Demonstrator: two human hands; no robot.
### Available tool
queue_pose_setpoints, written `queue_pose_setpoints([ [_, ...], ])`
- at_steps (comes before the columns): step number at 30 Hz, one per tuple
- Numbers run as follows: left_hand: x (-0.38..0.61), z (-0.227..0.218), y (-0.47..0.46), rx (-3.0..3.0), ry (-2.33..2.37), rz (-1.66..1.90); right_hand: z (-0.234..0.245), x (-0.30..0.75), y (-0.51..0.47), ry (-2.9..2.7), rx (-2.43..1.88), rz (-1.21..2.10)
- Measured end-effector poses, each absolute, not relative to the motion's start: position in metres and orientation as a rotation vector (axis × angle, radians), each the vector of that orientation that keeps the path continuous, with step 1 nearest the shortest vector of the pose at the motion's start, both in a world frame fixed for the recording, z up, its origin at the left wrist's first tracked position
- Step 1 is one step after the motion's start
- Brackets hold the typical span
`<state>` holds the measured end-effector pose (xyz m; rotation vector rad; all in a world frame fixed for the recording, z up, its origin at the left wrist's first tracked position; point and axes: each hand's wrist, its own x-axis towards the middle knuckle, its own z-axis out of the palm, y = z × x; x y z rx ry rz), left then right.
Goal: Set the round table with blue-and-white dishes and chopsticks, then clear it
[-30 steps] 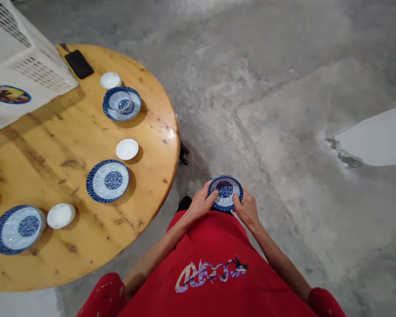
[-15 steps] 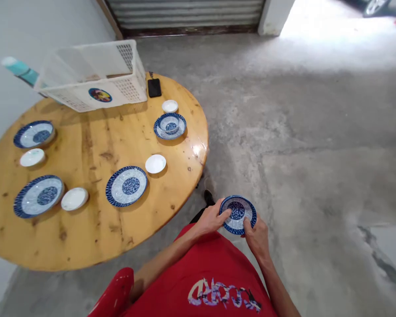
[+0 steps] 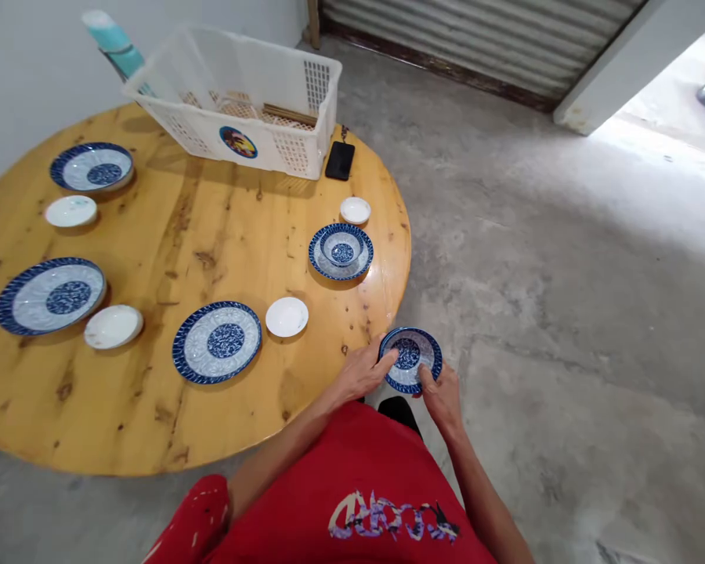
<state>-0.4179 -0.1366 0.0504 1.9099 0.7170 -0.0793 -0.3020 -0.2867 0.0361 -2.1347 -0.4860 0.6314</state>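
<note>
I hold a small blue-and-white patterned bowl (image 3: 410, 358) in front of my waist, just off the edge of the round wooden table (image 3: 170, 227). My left hand (image 3: 361, 370) grips its left rim with the thumb on top. Gripping the near right rim is my right hand (image 3: 440, 395). On the table lie three blue-and-white plates (image 3: 216, 341), each with a small white dish (image 3: 287, 316) beside it. A fourth plate with a matching bowl on it (image 3: 341, 251) sits near the table's right edge, a white dish (image 3: 355, 210) behind it.
A white plastic basket (image 3: 235, 98) stands at the back of the table, with a black phone (image 3: 339, 160) lying next to it. A teal-and-white object (image 3: 110, 39) leans behind the basket. Grey concrete floor spreads to the right, and a metal roller shutter (image 3: 475, 39) closes the far wall.
The view has swung left so more of the table shows. My hands and the bowl have come closer to the table's edge. The grip on the bowl is unchanged.
</note>
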Motion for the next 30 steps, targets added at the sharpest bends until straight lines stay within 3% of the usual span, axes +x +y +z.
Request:
queue_pose_setpoints([
  [15, -0.369, 0.074, 0.010, 1.820, 1.301, 0.542, 0.069, -0.196, -0.046, -1.206, -1.947, 0.799],
  [23, -0.343, 0.063, 0.054, 1.780, 1.755, 0.245, 0.059, -0.165, 0.036, -1.719, -2.036, 0.837],
  [30, -0.326, 0.060, 0.063, 1.747, 1.877, 0.057, 0.055, -0.148, 0.060, -2.112, -2.172, 0.844],
])
